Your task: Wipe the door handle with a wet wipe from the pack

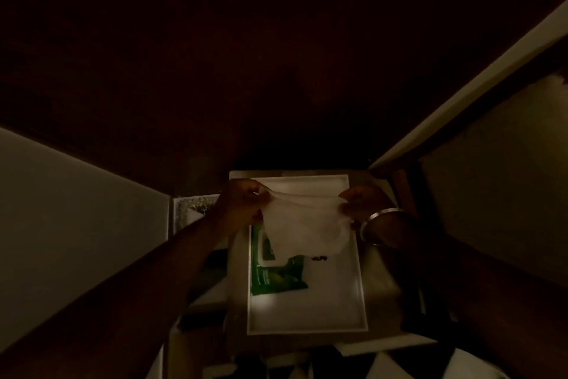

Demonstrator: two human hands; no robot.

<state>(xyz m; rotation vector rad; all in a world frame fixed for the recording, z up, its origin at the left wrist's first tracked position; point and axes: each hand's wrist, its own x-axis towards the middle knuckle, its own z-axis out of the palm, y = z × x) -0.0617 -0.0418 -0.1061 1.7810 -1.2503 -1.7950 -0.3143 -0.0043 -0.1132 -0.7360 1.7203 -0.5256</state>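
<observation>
**A:** Where do you stand right now?

**B:** You have a wet wipe point(302, 225) out and spread between both hands. Your left hand point(242, 203) is closed in a pinch on its left top corner, and your right hand point(361, 205), the one with the bangle point(379, 220) at the wrist, is pinched on the right top corner. The sheet hangs loose below your fingers.

**A:** And the pack?

**B:** The green pack point(276, 268) lies in the white tray point(307, 314) on the surface, under the wipe, which partly covers it. I cannot tell if its flap is shut.

**A:** So which step is this?

**B:** As I judge it, the taking-out is done and you are unfolding the sheet. No wiping has begun.

**A:** What does the next move need?

**B:** Gather the wipe into one hand and carry it to the door handle. The scene is very dark and I cannot make out the handle here, so you will likely have to look up and find it first.
</observation>
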